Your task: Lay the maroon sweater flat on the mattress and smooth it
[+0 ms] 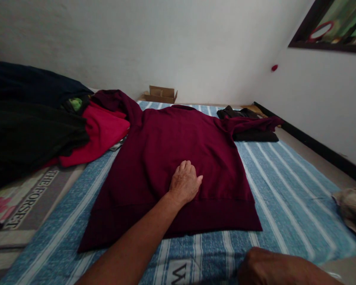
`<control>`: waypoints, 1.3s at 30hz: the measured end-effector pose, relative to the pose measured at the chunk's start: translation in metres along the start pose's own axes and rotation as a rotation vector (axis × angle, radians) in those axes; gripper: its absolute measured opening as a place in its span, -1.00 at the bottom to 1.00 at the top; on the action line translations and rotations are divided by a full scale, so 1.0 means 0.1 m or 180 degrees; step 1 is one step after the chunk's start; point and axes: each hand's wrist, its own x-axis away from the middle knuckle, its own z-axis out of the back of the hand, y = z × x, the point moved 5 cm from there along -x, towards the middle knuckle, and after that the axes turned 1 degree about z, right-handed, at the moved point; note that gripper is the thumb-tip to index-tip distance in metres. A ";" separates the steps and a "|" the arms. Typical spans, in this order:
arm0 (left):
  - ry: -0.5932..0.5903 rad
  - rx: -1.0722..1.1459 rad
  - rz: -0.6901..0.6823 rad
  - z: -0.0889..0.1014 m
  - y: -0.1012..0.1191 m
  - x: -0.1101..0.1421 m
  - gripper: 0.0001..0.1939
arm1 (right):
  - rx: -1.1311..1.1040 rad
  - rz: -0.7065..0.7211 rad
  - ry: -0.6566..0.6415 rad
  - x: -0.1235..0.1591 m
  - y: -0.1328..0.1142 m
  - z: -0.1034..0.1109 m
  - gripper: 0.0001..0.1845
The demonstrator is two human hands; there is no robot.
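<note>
A maroon sweater [178, 158] lies spread flat, front down, on a blue striped sheet [284, 198]. Its right sleeve [252, 124] stretches out to the right and its left sleeve [118, 101] runs up toward the clothes pile. My left hand [185, 183] rests palm down on the lower middle of the sweater, just above the hem band, with fingers flat and together and nothing held. My right hand [269, 265] shows only as a blurred back and wrist at the bottom edge, over the sheet's near border. Its fingers are hidden.
A pile of red [103, 132], black [26, 134] and dark blue [32, 85] clothes lies at the left. A dark folded garment [249, 134] sits under the right sleeve. A small cardboard box [161, 94] stands by the far wall. A beige cloth [354, 209] lies at the right.
</note>
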 end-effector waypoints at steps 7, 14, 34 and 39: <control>-0.0036 -0.0077 -0.0031 0.01 0.01 0.00 -0.61 | 0.0305 -0.0121 0.2048 -0.34 -0.05 0.86 -0.73; -0.0102 -0.0160 -0.0047 0.00 0.00 0.02 -0.58 | 0.2080 -0.1102 0.1990 -0.72 0.14 1.04 -0.71; -0.0107 -0.0233 -0.0050 0.00 0.00 0.01 -0.58 | 0.2474 -0.1354 0.1625 -0.91 0.15 1.12 -0.75; -0.0131 -0.0217 -0.0026 -0.01 0.00 0.01 -0.56 | 0.0560 -0.0466 0.1678 -0.65 0.17 0.98 -0.87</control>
